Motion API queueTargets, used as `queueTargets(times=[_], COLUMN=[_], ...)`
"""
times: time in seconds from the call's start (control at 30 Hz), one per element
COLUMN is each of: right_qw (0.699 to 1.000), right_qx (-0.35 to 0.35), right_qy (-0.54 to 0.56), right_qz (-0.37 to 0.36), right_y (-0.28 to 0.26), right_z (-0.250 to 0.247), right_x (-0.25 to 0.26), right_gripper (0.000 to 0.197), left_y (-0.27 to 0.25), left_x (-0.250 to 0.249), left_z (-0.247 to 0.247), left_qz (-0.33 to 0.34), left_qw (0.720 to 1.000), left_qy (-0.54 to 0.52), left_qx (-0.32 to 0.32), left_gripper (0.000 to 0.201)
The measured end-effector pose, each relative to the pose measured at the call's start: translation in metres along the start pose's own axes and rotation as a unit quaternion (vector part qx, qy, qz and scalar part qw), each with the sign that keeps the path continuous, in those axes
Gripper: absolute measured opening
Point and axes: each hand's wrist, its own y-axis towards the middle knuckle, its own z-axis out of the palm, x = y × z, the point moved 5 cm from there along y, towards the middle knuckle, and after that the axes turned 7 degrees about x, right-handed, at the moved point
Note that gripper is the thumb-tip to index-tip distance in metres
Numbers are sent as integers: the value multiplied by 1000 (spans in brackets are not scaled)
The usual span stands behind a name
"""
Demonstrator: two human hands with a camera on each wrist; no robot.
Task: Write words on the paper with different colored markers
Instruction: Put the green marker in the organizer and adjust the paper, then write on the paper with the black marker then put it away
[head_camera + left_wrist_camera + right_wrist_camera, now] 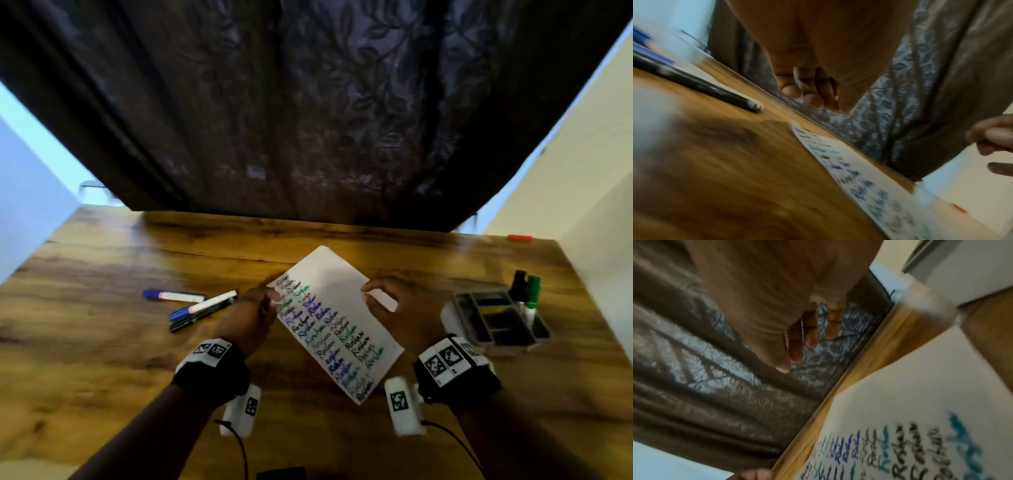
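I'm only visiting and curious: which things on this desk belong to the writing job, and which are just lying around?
Part of the job:
- paper, covered with coloured words
- left hand and right hand at its edges
- three markers lying left of it
- green marker and black marker standing in the organiser tray

Just lying about:
- small red object at the table's far edge
- dark curtain

Your forearms are bare. Each wrist wears a black strap (212, 373) topped with white blocks of black square-code markers (445, 359), a white cabled camera pod (404, 407) hanging beneath.
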Motion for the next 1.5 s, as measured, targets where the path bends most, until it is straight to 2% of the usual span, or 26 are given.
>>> queueTargets(times=[0.17,0.23,0.3,0.4,0.57,0.7,0.8,0.93,1.03,1.1,1.17,1.23,1.3,1.37,1.43,1.5], right_qw=[995,993,992,991,992,992,992,993,994,992,981,947,916,906,895,891], right_qx=[88,103,113,119,116,115,120,116,106,99,99,92,54,17,-11,-35], right_qy=[25,8,3,2,1,-1,-6,10,33,78,165,304,397,421,445,452], right_qz=[-50,-53,-54,-58,-57,-41,-28,-24,-3,19,38,42,12,-23,-18,-2], right_y=[19,24,28,32,32,30,25,9,0,-4,-6,-6,-6,-8,-13,-20], right_z=[53,69,79,86,87,85,83,77,71,64,57,50,38,24,11,-4], right_x=[41,52,60,70,73,68,58,43,36,38,44,53,58,60,59,52], right_gripper=[8,9,10,12,13,11,12,9,8,11,23,38,52,49,36,31], left_y=[-22,-30,-36,-41,-41,-41,-44,-49,-48,-44,-39,-36,-32,-32,-32,-33], left_x=[95,118,130,149,159,153,140,113,75,37,-7,-46,-82,-117,-141,-159], left_z=[-48,-61,-64,-63,-61,-61,-63,-69,-71,-66,-58,-50,-40,-31,-22,-15], left_qz=[-111,-152,-176,-206,-190,-180,-167,-118,-42,25,93,142,190,244,290,301], left_qw=[990,982,977,974,975,973,970,976,991,993,991,987,980,969,955,951], left_qy=[45,50,58,63,98,135,164,138,7,-58,-75,-70,-52,-28,-23,-28], left_qx=[-70,-100,-101,-66,-69,-50,-65,-122,-130,-99,-55,-23,6,35,59,59], left_gripper=[34,31,29,33,35,34,29,23,12,8,9,18,18,17,25,24])
